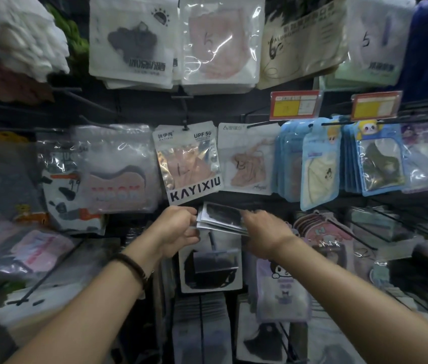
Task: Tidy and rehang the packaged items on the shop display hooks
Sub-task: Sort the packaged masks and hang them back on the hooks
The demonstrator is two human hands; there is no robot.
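Packet stack [220,217] | gripped by fingers of left hand [177,228] and right hand [265,229] | right end hidden, print blurred

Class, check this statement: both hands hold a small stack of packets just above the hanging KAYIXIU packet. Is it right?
Not quite. The head view shows the left hand and right hand holding the stack of packets just below the hanging KAYIXIU packet, not above it.
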